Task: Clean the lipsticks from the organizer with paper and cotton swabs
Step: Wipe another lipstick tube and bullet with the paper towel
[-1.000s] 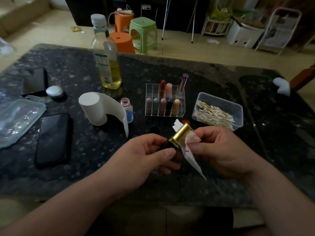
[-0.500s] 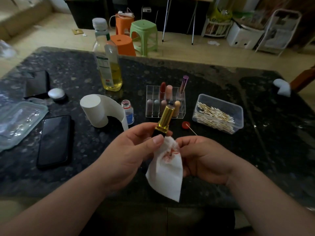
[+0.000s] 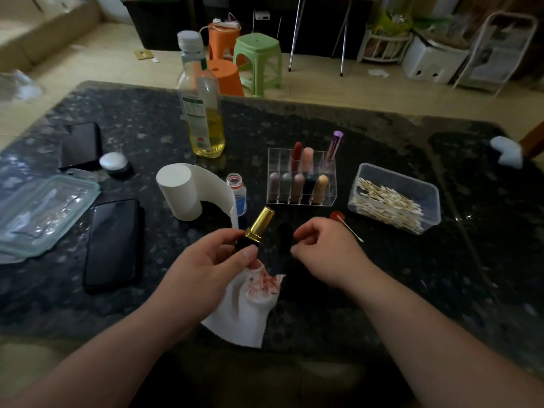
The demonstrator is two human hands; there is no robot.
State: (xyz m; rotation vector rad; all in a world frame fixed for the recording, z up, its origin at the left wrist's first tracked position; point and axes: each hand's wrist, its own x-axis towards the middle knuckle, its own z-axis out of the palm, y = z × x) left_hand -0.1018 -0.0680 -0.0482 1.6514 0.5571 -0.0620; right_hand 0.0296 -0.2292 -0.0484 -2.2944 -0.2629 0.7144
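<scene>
My left hand (image 3: 206, 266) grips a gold lipstick tube (image 3: 262, 223) by its black base, tilted up to the right. A white paper piece (image 3: 244, 307) smeared with red hangs from under that hand's lower fingers. My right hand (image 3: 323, 254) hovers to the right with loosely curled fingers and holds nothing. A dark cap-like object (image 3: 285, 231) lies on the table between the two hands. Behind them stands the clear organizer (image 3: 275, 160) with several lipsticks upright in it. A clear tub of cotton swabs (image 3: 412, 187) sits to the right, with one loose swab (image 3: 350, 228) in front of it.
A paper roll (image 3: 182, 189), a small open bottle (image 3: 238, 192) and a tall bottle of yellow liquid (image 3: 203, 113) stand at centre left. Two dark phones (image 3: 113, 242) (image 3: 79, 145) and a clear plastic lid (image 3: 41, 210) lie at the left. A small red cap (image 3: 336, 215) lies by the swab.
My right hand has let go of the stained paper and moved up and right. The paper now hangs from my left hand, which has tilted the lipstick upright.
</scene>
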